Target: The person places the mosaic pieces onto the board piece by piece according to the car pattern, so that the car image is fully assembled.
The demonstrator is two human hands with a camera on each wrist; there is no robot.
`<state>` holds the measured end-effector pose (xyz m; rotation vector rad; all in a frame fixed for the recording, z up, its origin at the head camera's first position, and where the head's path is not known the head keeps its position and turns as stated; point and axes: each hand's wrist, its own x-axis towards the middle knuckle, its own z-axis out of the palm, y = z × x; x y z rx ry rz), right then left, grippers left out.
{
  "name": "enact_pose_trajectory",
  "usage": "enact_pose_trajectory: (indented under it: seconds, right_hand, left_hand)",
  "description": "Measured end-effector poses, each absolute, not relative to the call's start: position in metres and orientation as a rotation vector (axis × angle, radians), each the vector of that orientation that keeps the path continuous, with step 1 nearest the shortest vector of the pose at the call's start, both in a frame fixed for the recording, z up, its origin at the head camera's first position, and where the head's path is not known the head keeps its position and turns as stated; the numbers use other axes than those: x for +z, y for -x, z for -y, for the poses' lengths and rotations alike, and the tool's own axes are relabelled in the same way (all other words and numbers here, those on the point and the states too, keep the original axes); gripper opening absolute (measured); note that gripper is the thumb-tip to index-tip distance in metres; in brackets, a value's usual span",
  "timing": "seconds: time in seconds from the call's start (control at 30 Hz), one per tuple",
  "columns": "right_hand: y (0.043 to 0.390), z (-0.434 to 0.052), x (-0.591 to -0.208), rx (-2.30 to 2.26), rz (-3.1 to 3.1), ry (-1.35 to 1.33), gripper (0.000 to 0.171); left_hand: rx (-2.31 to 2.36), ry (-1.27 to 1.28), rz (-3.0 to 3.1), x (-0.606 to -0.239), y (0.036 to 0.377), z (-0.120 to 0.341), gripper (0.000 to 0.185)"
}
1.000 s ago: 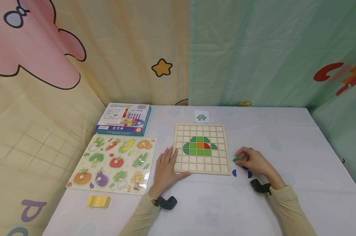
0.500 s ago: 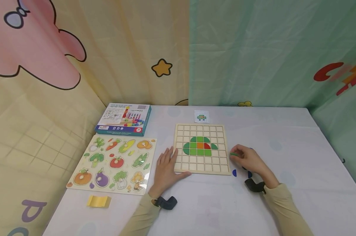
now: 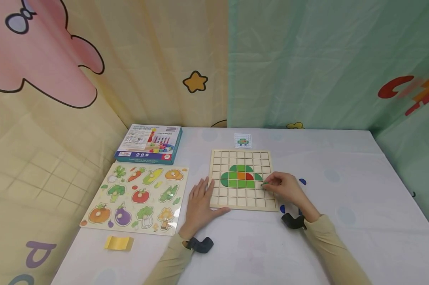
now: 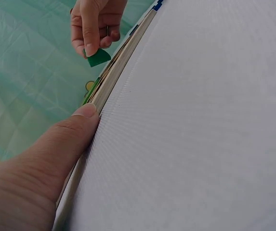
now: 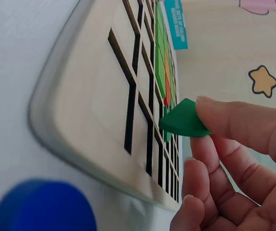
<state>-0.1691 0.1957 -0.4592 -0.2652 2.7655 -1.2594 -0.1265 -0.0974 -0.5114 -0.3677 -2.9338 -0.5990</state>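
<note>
The right hand (image 3: 287,186) clamps its fingers (image 5: 203,151) on a green piece (image 5: 183,119), likely light, stiff, best pinched by its edge; the left hand (image 3: 200,204), fingers apart, touches the board (image 3: 242,207).

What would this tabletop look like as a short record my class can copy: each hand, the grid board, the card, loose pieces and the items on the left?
Left hand: touches the grid board at its near left corner
Right hand: pinches a green piece above the board's right side
Grid board: holds several green pieces, one orange piece and one red piece
Card: beyond the board's far edge
Loose pieces: blue, right of the board
Left items: box, vegetable puzzle, yellow object
</note>
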Motion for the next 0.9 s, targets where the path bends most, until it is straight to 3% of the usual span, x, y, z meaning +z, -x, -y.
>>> enact_pose_trajectory:
  seconds: [0.9]
  right_hand:
    - [0.182,-0.182,-0.459,-1.177,-2.765,0.082,0.017]
  left_hand:
    - [-0.595,0.364,2.94,-0.51,0.126,0.097,0.106]
